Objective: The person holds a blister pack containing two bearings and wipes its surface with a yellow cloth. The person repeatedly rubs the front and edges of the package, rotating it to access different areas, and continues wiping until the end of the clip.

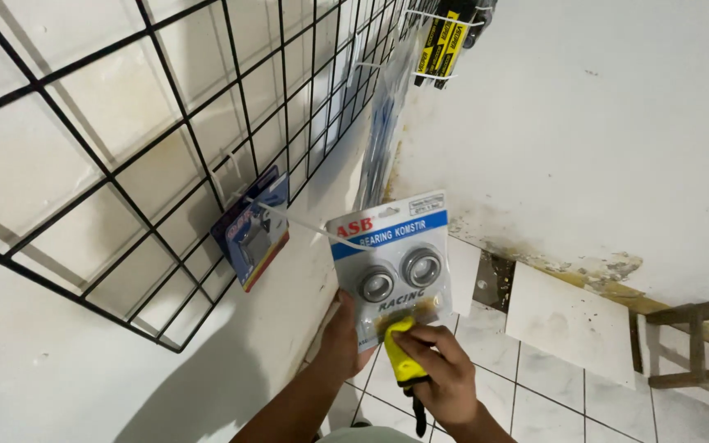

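Left hand [345, 340] is wrapped around the lower left edge of a blister pack [394, 262], fingers tucked behind it and clamped on, so the pack stands up facing the camera, held out in front of the wall. Right hand [441, 369] is closed tight around a yellow cloth [400, 349], pressing it against the bottom of the pack's front, just under the 2 round bearings [400, 275] sealed in the clear bubble. Something dark hangs down from under that hand, can't tell what it is.

The pack has a white and blue card. Its top sits near the tip of a white hook [305, 223] sticking out of the black wire grid [149, 164] on the wall; can't tell if it's touching. Further back on the same hook hangs another pack [252, 234], blue and red. Way up at the top there's a bunch of yellow and black packs [445, 41] on another hook. White tile floor [551, 385] below, stained wall [601, 148] on the right.
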